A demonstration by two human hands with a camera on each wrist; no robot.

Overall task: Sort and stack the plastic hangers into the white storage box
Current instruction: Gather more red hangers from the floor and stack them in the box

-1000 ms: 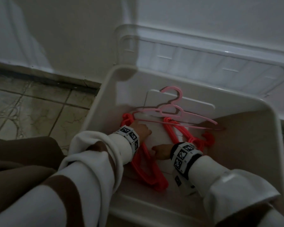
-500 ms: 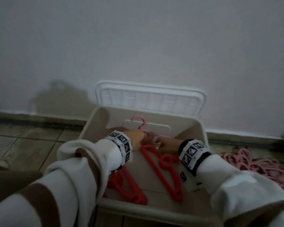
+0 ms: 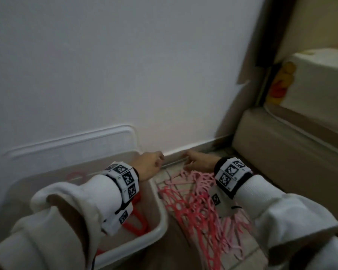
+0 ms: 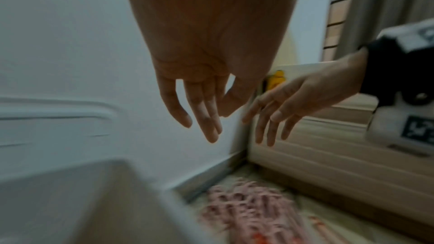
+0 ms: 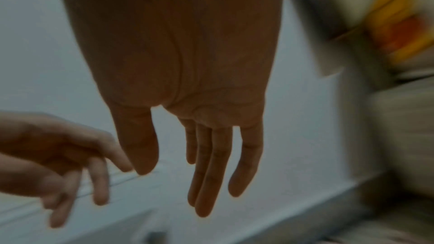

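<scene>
The box [image 3: 160,221] stands on the floor against the wall, a few red hangers [image 3: 139,221] already inside. Just beside its right wall a large pile [image 3: 195,207] of pink and red hangers awaits sorting, so most work remains. Both the left hand [image 3: 149,164] and right hand [image 3: 198,161] hover above the pile, fingers loosely spread, holding nothing.

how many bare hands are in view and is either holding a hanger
2. The left hand hangs over the white plastic storage box's far right corner; the right hand hovers above the floor pile of pink plastic hangers. Both are empty, fingers loose.
</scene>
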